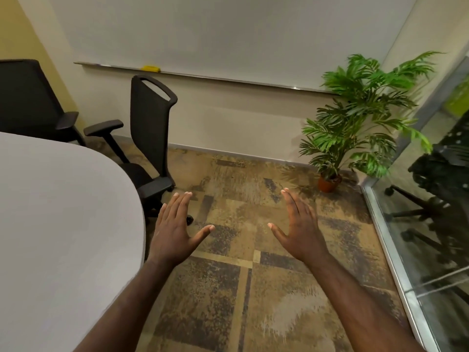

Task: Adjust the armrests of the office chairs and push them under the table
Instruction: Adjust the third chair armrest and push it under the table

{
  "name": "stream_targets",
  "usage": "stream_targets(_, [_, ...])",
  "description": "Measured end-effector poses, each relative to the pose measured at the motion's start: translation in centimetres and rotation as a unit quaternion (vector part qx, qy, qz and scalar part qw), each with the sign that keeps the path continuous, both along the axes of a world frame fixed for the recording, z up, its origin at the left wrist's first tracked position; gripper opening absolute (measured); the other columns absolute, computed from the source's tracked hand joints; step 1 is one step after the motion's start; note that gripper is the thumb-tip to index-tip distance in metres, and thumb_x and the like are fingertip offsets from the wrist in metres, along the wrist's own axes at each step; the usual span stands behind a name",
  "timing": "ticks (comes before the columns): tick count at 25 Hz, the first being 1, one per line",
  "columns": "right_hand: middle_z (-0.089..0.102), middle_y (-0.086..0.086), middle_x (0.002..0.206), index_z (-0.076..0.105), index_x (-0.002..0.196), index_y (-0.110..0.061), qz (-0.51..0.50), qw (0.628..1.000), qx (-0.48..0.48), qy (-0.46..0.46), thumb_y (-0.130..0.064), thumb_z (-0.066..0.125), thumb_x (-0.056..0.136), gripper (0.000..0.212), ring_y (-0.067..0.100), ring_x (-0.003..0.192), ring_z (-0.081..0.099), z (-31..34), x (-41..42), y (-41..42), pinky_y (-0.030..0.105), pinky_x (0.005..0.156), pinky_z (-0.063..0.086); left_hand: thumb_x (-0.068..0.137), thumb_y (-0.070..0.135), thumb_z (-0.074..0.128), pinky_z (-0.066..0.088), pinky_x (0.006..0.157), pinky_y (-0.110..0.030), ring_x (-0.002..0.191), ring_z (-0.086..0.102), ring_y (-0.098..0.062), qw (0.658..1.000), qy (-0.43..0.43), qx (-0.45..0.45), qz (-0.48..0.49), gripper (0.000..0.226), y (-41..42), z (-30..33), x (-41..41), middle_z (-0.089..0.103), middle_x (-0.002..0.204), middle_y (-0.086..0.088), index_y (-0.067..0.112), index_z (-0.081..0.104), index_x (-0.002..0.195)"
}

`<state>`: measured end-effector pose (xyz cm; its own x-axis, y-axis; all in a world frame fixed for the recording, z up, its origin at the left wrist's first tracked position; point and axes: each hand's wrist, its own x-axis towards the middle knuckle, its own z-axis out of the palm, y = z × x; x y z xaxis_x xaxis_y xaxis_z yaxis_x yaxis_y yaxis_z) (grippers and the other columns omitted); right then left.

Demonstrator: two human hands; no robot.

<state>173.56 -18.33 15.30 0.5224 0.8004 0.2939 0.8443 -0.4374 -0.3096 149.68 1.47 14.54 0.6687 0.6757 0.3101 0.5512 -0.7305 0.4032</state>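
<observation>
Bare left hand [175,231] and bare right hand [299,228] hover flat over patterned brown carpet [228,288], fingers spread, holding nothing; beside them, the rounded white table [55,224]; beyond, a black mesh-backed office chair [149,128] tucked against its edge; another black office chair [28,97] farther left.

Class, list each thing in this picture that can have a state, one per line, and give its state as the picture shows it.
left hand: open, flat, holding nothing
right hand: open, flat, holding nothing
near office chair: upright, seat partly under the table, one armrest raised above the tabletop
far office chair: upright, beside the table
potted plant: upright on the floor
</observation>
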Motion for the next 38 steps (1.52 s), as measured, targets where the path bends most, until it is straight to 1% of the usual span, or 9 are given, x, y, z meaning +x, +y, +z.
stream_targets(5, [0.021,-0.001,0.158,0.015,0.151,-0.024,0.032,0.999,-0.012,0.022,-0.049,0.06,0.086,0.083,0.022,0.14,0.027,-1.3,4.0,7.0,0.048,0.111,0.023,0.078,0.084,0.038,0.007,0.116,-0.037,0.141,0.0,-0.001,1.0,0.007,-0.017,0.02,0.095,5.7,-0.9,3.5,0.024,0.159,0.0,0.028,0.019,0.151])
stream_targets(9, [0.022,-0.002,0.158,0.014,0.151,-0.025,0.05,0.998,-0.008,0.032,-0.048,0.061,0.086,0.084,0.019,0.14,0.025,-2.6,8.3,12.3,0.045,0.111,0.021,0.078,0.084,0.037,0.003,0.115,-0.033,0.14,-0.002,0.002,0.999,0.004,-0.024,0.037,0.093,10.2,-1.7,7.1,0.025,0.158,0.001,0.028,0.021,0.151])
stream_targets(13, [0.024,-0.001,0.157,0.019,0.15,-0.023,0.07,0.997,-0.007,0.043,-0.046,0.062,0.086,0.081,0.019,0.141,0.025,-3.5,14.9,19.3,0.044,0.111,0.019,0.079,0.082,0.039,0.006,0.117,-0.036,0.142,0.003,-0.002,0.998,0.007,-0.019,0.052,0.093,15.9,-1.9,12.5,0.029,0.157,0.003,0.027,0.022,0.15])
stream_targets(17, [0.02,-0.003,0.158,0.017,0.152,-0.023,0.108,0.992,-0.012,0.06,-0.047,0.061,0.087,0.082,0.018,0.142,0.024,-2.8,21.3,27.1,0.043,0.112,0.018,0.078,0.082,0.039,0.002,0.117,-0.033,0.143,0.001,-0.001,0.996,0.013,-0.016,0.088,0.094,21.9,-1.1,18.1,0.026,0.157,0.003,0.026,0.02,0.151])
stream_targets(21, [0.016,-0.005,0.16,0.013,0.152,-0.024,0.146,0.987,-0.011,0.059,-0.048,0.06,0.088,0.082,0.016,0.143,0.021,-1.4,26.8,34.5,0.043,0.112,0.02,0.078,0.083,0.038,0.006,0.118,-0.037,0.143,0.005,-0.003,0.993,-0.003,0.001,0.121,0.096,27.8,0.7,23.4,0.028,0.157,0.002,0.023,0.023,0.151])
stream_targets(26, [0.016,-0.004,0.16,0.013,0.152,-0.024,0.194,0.979,-0.002,0.066,-0.048,0.06,0.089,0.083,0.016,0.143,0.02,-0.7,31.2,43.4,0.044,0.114,0.02,0.078,0.084,0.037,0.012,0.12,-0.043,0.146,0.012,-0.011,0.987,-0.011,0.013,0.161,0.096,35.5,2.2,27.8,0.03,0.156,0.002,0.022,0.023,0.151])
stream_targets(32, [0.018,0.0,0.159,0.016,0.152,-0.02,0.217,0.975,-0.006,0.045,-0.047,0.059,0.089,0.08,0.018,0.143,0.02,-0.6,36.1,57.2,0.045,0.115,0.023,0.08,0.076,0.047,0.017,0.118,-0.048,0.146,0.016,-0.016,0.975,-0.039,0.007,0.218,0.09,48.4,2.5,31.1,0.031,0.155,0.0,0.024,0.022,0.15])
stream_targets(36, [0.021,0.001,0.158,0.019,0.15,-0.02,0.236,0.971,0.005,0.043,-0.046,0.061,0.089,0.079,0.02,0.142,0.023,0.0,38.4,66.2,0.044,0.114,0.023,0.08,0.077,0.046,0.017,0.117,-0.048,0.145,0.016,-0.015,0.971,-0.05,0.004,0.234,0.09,56.1,3.1,32.4,0.03,0.155,0.0,0.027,0.02,0.15])
stream_targets(38, [0.022,0.001,0.158,0.019,0.15,-0.021,0.236,0.971,0.015,0.043,-0.045,0.062,0.088,0.08,0.019,0.141,0.024,0.4,39.2,70.2,0.042,0.113,0.021,0.08,0.079,0.045,0.018,0.116,-0.048,0.145,0.017,-0.015,0.968,-0.048,0.011,0.247,0.09,59.6,3.5,33.2,0.03,0.155,0.0,0.028,0.02,0.149])
